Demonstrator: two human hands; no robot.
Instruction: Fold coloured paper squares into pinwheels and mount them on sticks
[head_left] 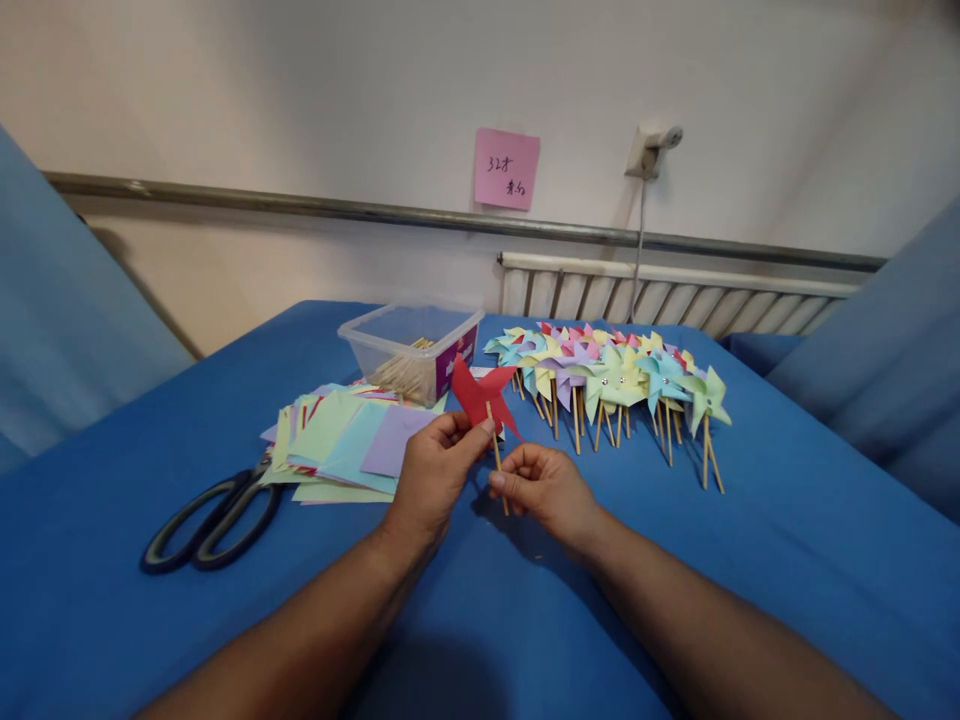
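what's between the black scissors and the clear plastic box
In the head view, a spread pile of pastel paper squares lies on the blue cloth between the black-handled scissors and the clear plastic box of wooden sticks.

Both hands hold a red paper pinwheel (480, 395) above the blue surface (787, 560).
The left hand (435, 470) pinches its paper; the right hand (544, 485) grips its wooden stick (496, 455), finished pinwheels (611, 375) lying beyond.
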